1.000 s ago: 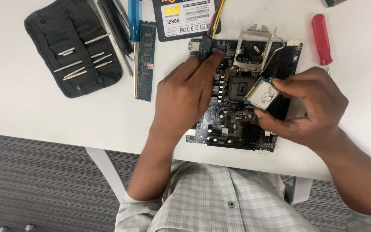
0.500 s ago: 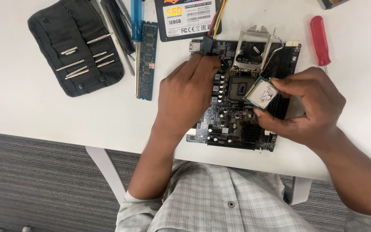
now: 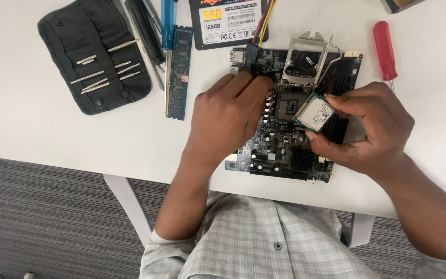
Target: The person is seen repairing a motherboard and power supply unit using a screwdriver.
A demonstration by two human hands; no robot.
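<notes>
In the head view, I am watching the right hand [image 3: 375, 132] pinching a small square chip [image 3: 314, 113] by its edges between thumb and fingertips, tilted and lifted just above the circuit board [image 3: 285, 150]. I judge the edge grip is keeping skin off the flat faces. The chip is hovering just right of the board's open socket [image 3: 287, 106], whose metal latch frame [image 3: 308, 57] is standing flipped up behind it. The left hand [image 3: 228, 116] is lying flat and spread on the board's left side, fingers pressing down near a yellow-wired plug [image 3: 251, 51], seemingly steadying the board on the white counter [image 3: 37, 139]. Left of the board are lying a memory stick [image 3: 179, 72] and a black tool pouch [image 3: 99, 62]; right of it, a red screwdriver [image 3: 384, 49]; behind it, a flat black drive [image 3: 228, 20].
</notes>
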